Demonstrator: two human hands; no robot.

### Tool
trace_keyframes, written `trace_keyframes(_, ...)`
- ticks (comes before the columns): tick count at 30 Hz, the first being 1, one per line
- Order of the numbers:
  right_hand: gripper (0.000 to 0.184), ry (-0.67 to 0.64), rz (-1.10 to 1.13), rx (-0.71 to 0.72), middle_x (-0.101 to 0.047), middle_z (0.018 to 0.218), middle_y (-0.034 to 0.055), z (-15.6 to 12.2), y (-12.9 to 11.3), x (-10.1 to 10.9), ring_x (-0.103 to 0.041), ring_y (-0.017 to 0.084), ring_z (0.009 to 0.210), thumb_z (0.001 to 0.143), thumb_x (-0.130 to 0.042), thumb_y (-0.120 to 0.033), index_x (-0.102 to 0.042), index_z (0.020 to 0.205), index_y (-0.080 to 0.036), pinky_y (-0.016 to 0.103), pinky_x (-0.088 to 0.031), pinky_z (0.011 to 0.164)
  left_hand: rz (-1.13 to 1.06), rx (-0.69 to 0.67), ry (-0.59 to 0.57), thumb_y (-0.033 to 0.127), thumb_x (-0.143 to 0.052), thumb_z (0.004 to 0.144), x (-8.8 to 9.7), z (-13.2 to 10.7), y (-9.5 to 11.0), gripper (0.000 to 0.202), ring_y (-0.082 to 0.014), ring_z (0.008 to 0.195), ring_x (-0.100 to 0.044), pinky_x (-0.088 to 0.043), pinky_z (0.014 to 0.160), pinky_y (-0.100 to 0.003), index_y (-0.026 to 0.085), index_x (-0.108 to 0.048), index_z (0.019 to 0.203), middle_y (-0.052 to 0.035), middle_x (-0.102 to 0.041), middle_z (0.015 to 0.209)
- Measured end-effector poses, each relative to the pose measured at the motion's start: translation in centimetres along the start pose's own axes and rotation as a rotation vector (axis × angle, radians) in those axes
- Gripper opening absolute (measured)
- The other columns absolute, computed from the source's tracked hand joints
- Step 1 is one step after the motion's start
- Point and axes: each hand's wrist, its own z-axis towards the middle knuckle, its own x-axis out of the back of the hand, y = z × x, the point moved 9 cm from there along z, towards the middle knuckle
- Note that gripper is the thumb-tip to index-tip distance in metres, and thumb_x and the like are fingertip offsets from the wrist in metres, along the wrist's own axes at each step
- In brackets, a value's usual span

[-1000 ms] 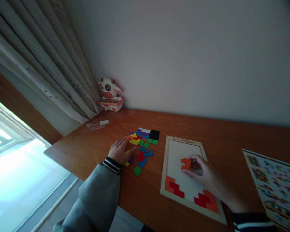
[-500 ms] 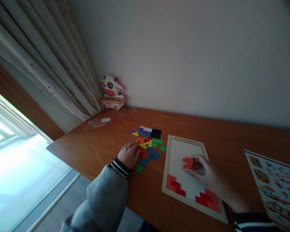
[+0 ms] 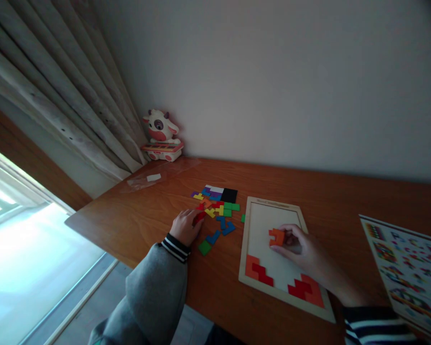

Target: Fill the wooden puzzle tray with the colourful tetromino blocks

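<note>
Right hand (image 3: 303,249) pinches an orange puzzle piece (image 3: 277,236) over the bare middle of the wooden puzzle tray (image 3: 271,206), notch facing left, while left hand (image 3: 185,226) seemingly closes on a red piece (image 3: 200,217) beside the loose pile (image 3: 218,207).

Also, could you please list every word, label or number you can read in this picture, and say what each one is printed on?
No text can be read here.
Wooden puzzle tray: a faint printed line along its top edge, too blurred to read.
Pattern sheet: rows of small coloured figures, any lettering too small to tell.
Cow toy: no legible marking.
White slip in the clear bag: nothing legible on it.
</note>
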Motion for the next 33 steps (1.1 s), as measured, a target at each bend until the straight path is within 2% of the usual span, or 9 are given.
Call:
trace_keyframes(3,0.042,-0.006,0.006,-0.013,-0.073,0.095,0.0064,0.0,0.1,0.0,-0.069,0.024,0.085,0.078,-0.071,-0.052,-0.060,0.107,-0.024,0.041,-0.057,0.078,0.000,-0.018,-0.009,0.027,-0.053,0.096,0.0,0.1,-0.1,0.025,-0.0225,0.093,-0.070,-0.058,0.086,-0.036,0.022,-0.068,0.114,-0.0066,-0.075,0.104)
trace_keyframes(5,0.042,-0.010,-0.002,-0.028,-0.073,0.094,0.0066,0.0,0.1,0.0,-0.069,0.025,0.085,0.078,-0.071,-0.053,-0.061,0.107,-0.024,0.041,-0.057,0.078,0.016,-0.052,-0.004,0.032,-0.055,0.096,0.2,0.4,0.2,0.025,-0.0238,0.097,-0.069,-0.057,0.090,-0.039,0.020,-0.068,0.114,-0.0082,-0.074,0.109)
trace_keyframes(8,0.042,-0.001,-0.012,-0.028,-0.073,0.094,0.0070,0.0,0.0,0.1,-0.070,0.025,0.085,0.078,-0.071,-0.054,-0.061,0.106,-0.024,0.041,-0.057,0.078,0.045,-0.065,-0.004,0.045,-0.062,0.092,0.4,1.0,0.0,0.038,-0.0276,0.104,-0.068,-0.055,0.095,-0.043,0.019,-0.066,0.119,-0.0110,-0.072,0.117)
trace_keyframes(10,0.043,0.003,-0.008,-0.018,-0.074,0.094,0.0071,0.1,0.0,0.1,-0.070,0.025,0.084,0.077,-0.071,-0.054,-0.061,0.106,-0.024,0.041,-0.058,0.077,0.043,-0.061,-0.035,0.050,-0.064,0.091,0.2,1.5,-0.3,0.044,-0.0273,0.103,-0.069,-0.055,0.094,-0.042,0.019,-0.065,0.122,-0.0110,-0.073,0.115)
trace_keyframes(14,0.044,0.016,-0.026,-0.023,-0.074,0.092,0.0070,0.2,0.1,0.2,-0.070,0.026,0.084,0.075,-0.072,-0.055,-0.063,0.105,-0.024,0.041,-0.058,0.076,0.034,-0.100,-0.081,0.046,-0.062,0.093,-0.2,1.8,-0.3,0.038,-0.0244,0.097,-0.070,-0.058,0.089,-0.036,0.021,-0.067,0.122,-0.0095,-0.075,0.104)
trace_keyframes(20,0.043,0.015,-0.024,-0.024,-0.074,0.093,0.0073,0.2,0.3,0.2,-0.070,0.026,0.083,0.075,-0.071,-0.054,-0.063,0.104,-0.024,0.042,-0.058,0.076,0.022,-0.162,-0.039,0.039,-0.049,0.100,-0.1,1.2,0.0,0.032,-0.0209,0.088,-0.072,-0.059,0.082,-0.032,0.023,-0.068,0.120,-0.0081,-0.076,0.100)
trace_keyframes(27,0.043,0.007,-0.043,-0.012,-0.073,0.092,0.0067,0.1,0.3,0.1,-0.069,0.025,0.084,0.077,-0.070,-0.054,-0.062,0.107,-0.024,0.040,-0.057,0.076,0.091,-0.141,-0.029,0.036,-0.041,0.104,0.7,1.2,0.1,0.035,-0.0191,0.082,-0.071,-0.057,0.077,-0.029,0.024,-0.072,0.111,-0.0068,-0.076,0.094)
trace_keyframes(33,0.042,0.009,-0.037,-0.022,-0.073,0.091,0.0067,0.2,0.2,0.2,-0.070,0.025,0.082,0.076,-0.071,-0.053,-0.063,0.105,-0.024,0.040,-0.058,0.075,0.012,0.014,0.054,0.036,-0.048,0.101,1.3,2.3,-1.5,0.029,-0.0197,0.082,-0.072,-0.056,0.076,-0.029,0.023,-0.074,0.106,-0.0055,-0.077,0.093)
